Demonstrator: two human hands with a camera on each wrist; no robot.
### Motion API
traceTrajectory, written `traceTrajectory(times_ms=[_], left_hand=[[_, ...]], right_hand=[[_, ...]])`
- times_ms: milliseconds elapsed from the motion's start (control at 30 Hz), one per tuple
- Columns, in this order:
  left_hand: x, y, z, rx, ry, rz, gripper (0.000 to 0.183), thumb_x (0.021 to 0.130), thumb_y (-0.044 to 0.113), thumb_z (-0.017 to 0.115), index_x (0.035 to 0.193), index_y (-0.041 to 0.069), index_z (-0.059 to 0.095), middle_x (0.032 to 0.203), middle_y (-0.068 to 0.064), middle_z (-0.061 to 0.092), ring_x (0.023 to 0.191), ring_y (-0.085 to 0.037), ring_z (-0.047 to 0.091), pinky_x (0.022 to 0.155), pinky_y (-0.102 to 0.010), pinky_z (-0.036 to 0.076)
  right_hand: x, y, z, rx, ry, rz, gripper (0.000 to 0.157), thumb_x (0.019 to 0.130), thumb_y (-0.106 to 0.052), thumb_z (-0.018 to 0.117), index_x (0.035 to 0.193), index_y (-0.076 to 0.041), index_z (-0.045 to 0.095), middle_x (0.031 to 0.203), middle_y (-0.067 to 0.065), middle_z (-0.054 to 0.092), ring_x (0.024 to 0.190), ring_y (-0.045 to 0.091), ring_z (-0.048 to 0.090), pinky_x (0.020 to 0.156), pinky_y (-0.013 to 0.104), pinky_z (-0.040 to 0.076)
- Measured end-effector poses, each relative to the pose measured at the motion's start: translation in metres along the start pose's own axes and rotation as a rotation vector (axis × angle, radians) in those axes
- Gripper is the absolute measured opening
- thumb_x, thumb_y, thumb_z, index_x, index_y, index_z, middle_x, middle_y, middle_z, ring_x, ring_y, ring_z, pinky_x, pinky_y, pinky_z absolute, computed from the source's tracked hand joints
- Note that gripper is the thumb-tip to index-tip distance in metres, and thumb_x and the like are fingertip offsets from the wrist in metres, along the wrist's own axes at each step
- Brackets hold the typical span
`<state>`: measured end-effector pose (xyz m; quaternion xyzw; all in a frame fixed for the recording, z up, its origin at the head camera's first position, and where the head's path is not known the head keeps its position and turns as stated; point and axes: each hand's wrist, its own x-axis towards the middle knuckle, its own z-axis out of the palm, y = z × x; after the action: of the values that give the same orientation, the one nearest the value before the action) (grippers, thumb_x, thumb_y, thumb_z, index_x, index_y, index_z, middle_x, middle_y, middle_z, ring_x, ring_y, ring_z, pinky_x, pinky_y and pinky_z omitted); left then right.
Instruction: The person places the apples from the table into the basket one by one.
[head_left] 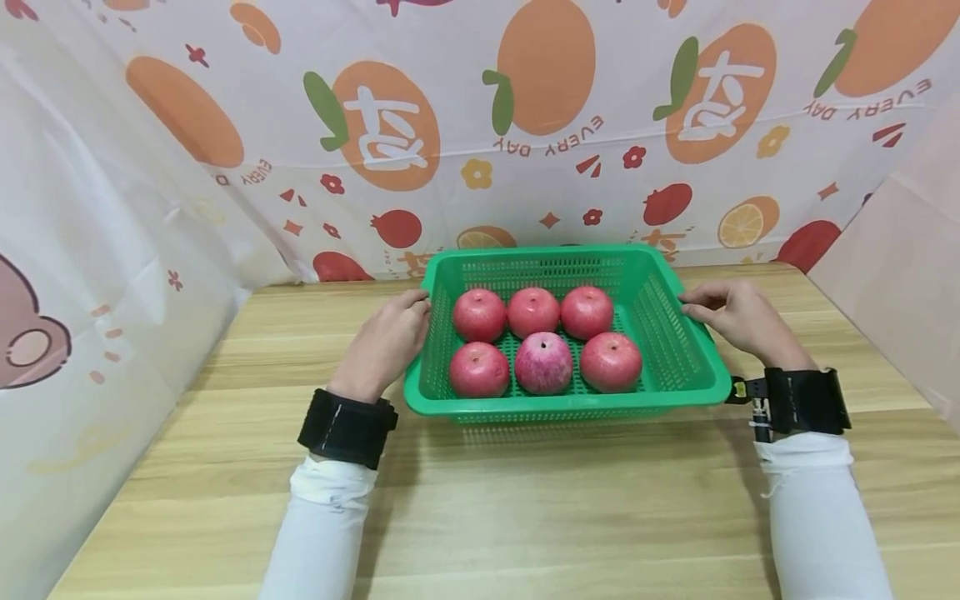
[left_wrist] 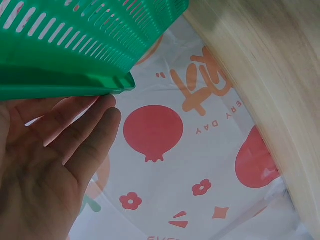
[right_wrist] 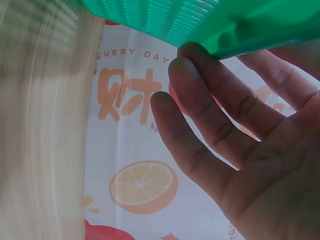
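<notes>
A green plastic basket [head_left: 570, 402] with slotted sides is held between both hands at its short ends, its shadow falling on the table below the front wall. Inside it several red apples [head_left: 480, 315] sit in two rows; the middle front apple [head_left: 543, 363] is streaked purplish pink. My left hand [head_left: 386, 343] grips the left rim, fingertips under the edge of the basket [left_wrist: 75, 82] in the left wrist view. At the opposite rim my right hand [head_left: 738, 317] pinches the edge, with fingers under the basket [right_wrist: 165, 22] in the right wrist view. Both thumbs are partly hidden.
The wooden table [head_left: 570, 517] extends in front of the basket and to both sides. A fruit-printed cloth [head_left: 465, 208] hangs right behind the basket, and more cloth [head_left: 112, 250] hangs at the left. Black straps [head_left: 348, 429] circle both wrists.
</notes>
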<state>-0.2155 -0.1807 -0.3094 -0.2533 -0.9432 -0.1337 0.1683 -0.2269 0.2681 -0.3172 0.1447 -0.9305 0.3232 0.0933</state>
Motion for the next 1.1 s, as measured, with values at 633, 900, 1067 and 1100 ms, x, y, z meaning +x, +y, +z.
traceTrajectory(times_ms=[633,900,1067,1100], left_hand=[[0.0,-0.0007,-0.0058,0.01,-0.019,-0.013,0.027,0.098,-0.002,0.062,0.119,-0.019,0.064,0.128,-0.032,0.06,0.117,-0.044,0.061,0.098,-0.053,0.051],[-0.0031,-0.0006,-0.0059,0.013,-0.015,-0.006,0.025,0.098,-0.001,0.062,0.118,-0.018,0.065,0.127,-0.031,0.061,0.115,-0.044,0.062,0.097,-0.053,0.052],[-0.0016,-0.0013,-0.0073,0.004,-0.006,0.001,0.027,0.098,-0.001,0.063,0.119,-0.018,0.064,0.128,-0.031,0.06,0.116,-0.044,0.061,0.099,-0.053,0.051],[-0.0018,-0.0022,-0.0084,-0.007,-0.007,-0.005,0.029,0.098,0.0,0.063,0.121,-0.018,0.063,0.13,-0.031,0.059,0.118,-0.044,0.06,0.099,-0.054,0.05]], right_hand=[[0.0042,-0.0023,0.0017,0.031,0.012,0.013,0.025,0.099,-0.01,0.066,0.113,0.009,0.072,0.106,0.026,0.071,0.094,0.033,0.06,0.065,0.012,0.045],[0.0017,-0.0023,0.003,0.028,0.011,-0.018,0.022,0.1,-0.009,0.066,0.111,0.008,0.073,0.108,0.025,0.071,0.093,0.031,0.059,0.065,0.014,0.045],[0.002,-0.0014,-0.0007,-0.002,0.064,-0.069,0.019,0.098,-0.005,0.066,0.11,0.009,0.073,0.104,0.026,0.072,0.09,0.036,0.062,0.066,0.008,0.043],[0.0021,-0.0015,-0.0011,-0.011,0.095,-0.082,0.019,0.098,-0.005,0.066,0.109,0.009,0.073,0.103,0.026,0.072,0.089,0.037,0.063,0.067,0.007,0.042]])
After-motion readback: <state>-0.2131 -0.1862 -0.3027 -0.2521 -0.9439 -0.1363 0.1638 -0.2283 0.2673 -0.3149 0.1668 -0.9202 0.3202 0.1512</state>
